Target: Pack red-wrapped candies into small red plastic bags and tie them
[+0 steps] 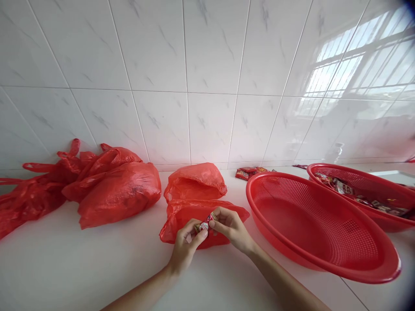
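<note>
A small wrapped candy (205, 225), red with gold ends, is held between both hands. My left hand (187, 242) pinches its left end between thumb and fingers. On its right end, the thumb and fingers of my right hand (228, 226) are closed. Both hands are over the front part of an open red plastic bag (175, 216), whose inside is mostly hidden behind them. Directly behind it, another open red bag part (197, 179) stands up near the wall; I cannot tell whether the two are joined.
An oval red basket (292, 224) stands at the right, with a second basket (382, 220) of wrapped packets behind it. Red packets (248, 172) lie by the tiled wall. Full red bags (119, 194) are at the left on the white counter (81, 268).
</note>
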The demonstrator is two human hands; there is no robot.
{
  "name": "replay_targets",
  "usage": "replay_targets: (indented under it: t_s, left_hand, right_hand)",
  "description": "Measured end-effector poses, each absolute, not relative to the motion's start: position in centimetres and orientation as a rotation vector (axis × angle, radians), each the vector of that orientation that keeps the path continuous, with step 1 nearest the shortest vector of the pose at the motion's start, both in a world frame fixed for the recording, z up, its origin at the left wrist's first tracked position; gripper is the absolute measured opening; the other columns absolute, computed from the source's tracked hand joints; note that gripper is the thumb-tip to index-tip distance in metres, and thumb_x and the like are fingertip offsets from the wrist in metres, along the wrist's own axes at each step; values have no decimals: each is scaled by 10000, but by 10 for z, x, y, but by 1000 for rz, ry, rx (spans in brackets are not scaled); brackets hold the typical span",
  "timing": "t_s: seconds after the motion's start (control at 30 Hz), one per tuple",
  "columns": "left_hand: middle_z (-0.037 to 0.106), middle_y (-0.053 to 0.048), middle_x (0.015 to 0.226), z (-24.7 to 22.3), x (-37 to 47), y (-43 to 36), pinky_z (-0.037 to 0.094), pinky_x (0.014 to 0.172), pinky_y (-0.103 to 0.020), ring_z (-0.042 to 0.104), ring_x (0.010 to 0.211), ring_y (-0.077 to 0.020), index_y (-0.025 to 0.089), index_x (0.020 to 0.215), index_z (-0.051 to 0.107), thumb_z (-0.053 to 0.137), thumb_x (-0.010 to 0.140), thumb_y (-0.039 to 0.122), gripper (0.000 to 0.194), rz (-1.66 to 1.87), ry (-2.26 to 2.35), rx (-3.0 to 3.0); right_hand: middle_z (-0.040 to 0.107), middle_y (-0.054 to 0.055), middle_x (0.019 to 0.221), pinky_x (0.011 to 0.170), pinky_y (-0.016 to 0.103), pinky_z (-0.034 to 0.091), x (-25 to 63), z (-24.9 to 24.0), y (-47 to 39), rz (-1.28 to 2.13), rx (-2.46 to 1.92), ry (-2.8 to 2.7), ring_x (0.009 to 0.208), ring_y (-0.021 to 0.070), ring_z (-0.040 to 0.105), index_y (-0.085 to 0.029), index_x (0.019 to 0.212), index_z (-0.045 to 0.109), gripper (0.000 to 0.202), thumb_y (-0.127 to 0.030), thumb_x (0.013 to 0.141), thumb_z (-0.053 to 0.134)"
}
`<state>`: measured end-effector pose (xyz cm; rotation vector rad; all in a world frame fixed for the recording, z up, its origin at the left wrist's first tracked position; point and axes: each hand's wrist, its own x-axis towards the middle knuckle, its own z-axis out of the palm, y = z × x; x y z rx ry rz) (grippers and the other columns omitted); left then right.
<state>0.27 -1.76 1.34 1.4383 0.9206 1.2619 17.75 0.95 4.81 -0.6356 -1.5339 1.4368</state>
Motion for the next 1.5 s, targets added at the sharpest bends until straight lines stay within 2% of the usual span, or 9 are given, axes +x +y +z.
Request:
replay_targets:
  t_s: [0.27,0.43,0.67,0.77,0.97,1.23,1.5]
  left_hand:
    - [565,-35,821,12,3,-18,434,747,-284,510,767,-166,167,864,660,566,927,413,270,1257,954,1481]
    - [585,-42,872,13,2,-19,442,754,-284,528,792,-172,179,946,682,561,933,402,254,1256,944,1493]
    - [553,-41,806,15,2,-21,439,721,-279,509,767,-172,162,817,654,588,902,428,286,1219,949,1489]
    - [529,-33,812,15,3,-23,431,709,-271,492,765,-162,163,848,655,602,898,407,254,1201,921,1503]
    - [532,-30,828,15,6,-27,421,728,-272,495,779,-158,175,922,671,551,945,357,219,1257,914,1544]
    - [540,-33,836,14,5,-24,422,751,-280,500,799,-165,179,958,689,571,935,348,208,1248,893,1522]
    - [492,-13,800,12,6,-27,395,707,-268,465,748,-142,162,859,637,537,955,373,253,1219,896,1517]
  right_hand:
    - [657,23,763,629,272,451,178,50,8,1479,-604,-1528,680,138,598,-162,829,604,258,-391,840,723]
    - [667,26,778,639,274,449,178,53,6,1516,-562,-1518,696,143,613,-165,845,604,234,-372,853,713]
    - [648,9,741,629,268,449,178,47,8,1486,-598,-1532,662,133,585,-167,814,623,306,-442,796,756]
    - [649,11,740,647,274,466,179,47,7,1440,-619,-1565,672,139,593,-162,798,642,304,-440,787,764]
    - [673,31,792,670,311,510,179,50,5,1470,-590,-1568,698,165,648,-160,854,642,261,-412,848,709]
    - [681,36,788,682,307,508,179,54,5,1406,-650,-1598,718,167,639,-153,807,649,269,-408,823,734]
    - [658,21,750,660,300,512,180,54,5,1401,-640,-1568,682,159,637,-157,786,613,259,-386,835,723]
